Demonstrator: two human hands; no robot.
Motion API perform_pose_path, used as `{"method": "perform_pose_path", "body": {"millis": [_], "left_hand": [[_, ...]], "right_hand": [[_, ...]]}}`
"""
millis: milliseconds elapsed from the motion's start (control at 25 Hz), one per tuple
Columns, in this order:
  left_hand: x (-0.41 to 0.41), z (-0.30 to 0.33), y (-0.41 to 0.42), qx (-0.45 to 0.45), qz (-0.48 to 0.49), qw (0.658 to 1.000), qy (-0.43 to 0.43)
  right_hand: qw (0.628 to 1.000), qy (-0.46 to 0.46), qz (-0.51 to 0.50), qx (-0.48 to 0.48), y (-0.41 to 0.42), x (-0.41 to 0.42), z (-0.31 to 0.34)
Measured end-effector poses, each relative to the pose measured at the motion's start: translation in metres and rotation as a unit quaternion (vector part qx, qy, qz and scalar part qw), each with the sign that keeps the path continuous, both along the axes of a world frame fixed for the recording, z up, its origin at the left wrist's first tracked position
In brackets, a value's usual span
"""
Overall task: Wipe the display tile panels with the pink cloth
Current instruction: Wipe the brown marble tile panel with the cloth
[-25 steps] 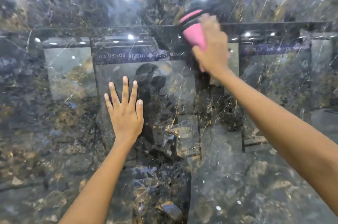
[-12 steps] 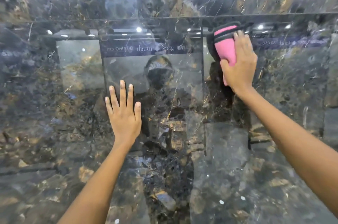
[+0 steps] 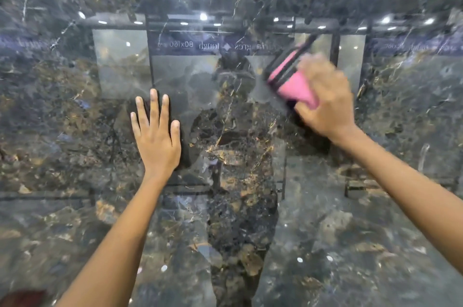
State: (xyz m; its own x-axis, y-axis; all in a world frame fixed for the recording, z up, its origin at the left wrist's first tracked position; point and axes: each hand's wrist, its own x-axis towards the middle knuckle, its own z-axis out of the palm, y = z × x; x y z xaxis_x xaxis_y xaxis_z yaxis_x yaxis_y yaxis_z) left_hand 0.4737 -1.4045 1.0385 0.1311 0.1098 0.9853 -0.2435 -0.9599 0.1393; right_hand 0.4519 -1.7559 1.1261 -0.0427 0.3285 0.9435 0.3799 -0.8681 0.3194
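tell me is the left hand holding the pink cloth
No, the left hand lies flat and bare on the tile panel; the right hand holds the pink cloth.

Mirrored "80x160", "tough" on reflected banner [image 3: 190, 45]

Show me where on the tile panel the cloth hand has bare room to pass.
Free: the glossy tile panel below the right hand and pink cloth, and the strip between the cloth and the left hand. Crowded only at the left hand, laid flat with fingers spread on the panel.

Left hand [image 3: 156, 140] flat on glossy dark tile panel [image 3: 325, 219], right hand [image 3: 324, 98], blurred, pressing pink cloth [image 3: 293, 81] against it
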Motion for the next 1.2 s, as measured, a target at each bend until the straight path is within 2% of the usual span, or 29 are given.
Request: {"method": "perform_pose_path", "body": {"millis": [40,80,120,160,240,320,360,400,440,520,560,640,680,720,760,800,840,880,920,960,1000,1080,1120,1200], "left_hand": [[0.001,-0.001,-0.005,-0.014,0.003,1.000,-0.002],[0.002,-0.002,-0.010,-0.032,0.007,0.999,-0.002],[0.002,-0.002,-0.014,-0.046,0.011,0.999,-0.001],[0.003,-0.003,-0.016,-0.052,0.011,0.999,0.001],[0.003,-0.002,-0.016,-0.051,0.012,0.999,0.003],[0.002,-0.003,-0.013,-0.045,0.009,0.999,0.004],[0.002,-0.005,-0.013,-0.043,0.007,0.999,0.004],[0.001,-0.006,-0.013,-0.040,0.007,0.999,0.003],[0.000,-0.006,-0.014,-0.039,0.008,0.999,0.001],[-0.001,-0.004,-0.015,-0.042,0.003,0.999,0.002],[-0.001,-0.003,-0.015,-0.041,0.000,0.999,0.003],[-0.003,-0.010,-0.015,-0.028,-0.016,0.999,-0.003],[-0.005,-0.021,-0.016,-0.021,-0.030,0.999,-0.007],[-0.008,-0.041,-0.020,-0.019,-0.041,0.999,-0.006],[-0.012,-0.068,-0.024,-0.027,-0.046,0.999,0.000],[-0.017,-0.101,-0.028,-0.042,-0.045,0.998,0.015],[-0.023,-0.137,-0.030,-0.059,-0.038,0.997,0.037],[-0.028,-0.170,-0.031,-0.070,-0.028,0.995,0.066],[-0.031,-0.198,-0.028,-0.068,-0.017,0.993,0.100],[-0.030,-0.218,-0.023,-0.057,-0.007,0.990,0.130],[-0.026,-0.229,-0.018,-0.041,0.001,0.989,0.145],[-0.015,-0.234,-0.011,-0.014,0.014,0.991,0.134],[-0.012,-0.233,-0.010,-0.008,0.018,0.993,0.112],[-0.007,-0.238,-0.010,-0.004,0.014,0.997,0.072]], "right_hand": [[0.995,-0.005,-0.004,0.104,-0.003,0.001,0.009],[0.987,-0.007,-0.002,0.163,0.002,0.004,0.000],[0.986,-0.011,0.006,0.169,0.013,0.007,-0.023],[0.992,-0.003,0.022,0.122,0.025,0.008,-0.059],[0.993,0.045,0.040,-0.100,0.043,0.007,-0.151],[0.940,0.081,0.010,-0.331,0.050,-0.005,-0.223],[0.924,0.086,0.012,-0.371,0.047,-0.005,-0.229],[0.929,0.090,0.033,-0.356,0.044,-0.002,-0.216],[0.952,0.080,0.054,-0.292,0.040,-0.001,-0.190],[0.992,0.046,0.052,-0.106,0.025,0.002,-0.131],[0.999,0.028,0.043,-0.002,0.017,0.002,-0.111],[0.987,0.022,0.038,0.152,0.024,0.006,-0.124],[0.986,0.029,0.036,0.163,0.036,0.009,-0.156],[0.992,0.053,0.033,0.106,0.050,0.009,-0.197],[0.996,0.086,0.034,-0.009,0.060,0.008,-0.241],[0.981,0.116,0.023,-0.156,0.061,0.006,-0.283],[0.947,0.137,0.008,-0.291,0.058,0.001,-0.318],[0.913,0.157,-0.002,-0.377,0.051,-0.007,-0.340],[0.895,0.172,0.005,-0.412,0.045,-0.011,-0.350],[0.896,0.188,0.025,-0.401,0.042,-0.015,-0.342],[0.917,0.180,0.058,-0.352,0.042,-0.016,-0.322],[0.971,0.124,0.103,-0.174,0.039,-0.010,-0.253],[0.988,0.094,0.088,-0.079,0.030,-0.006,-0.214],[0.993,0.043,0.060,0.093,0.016,0.007,-0.171]]}}
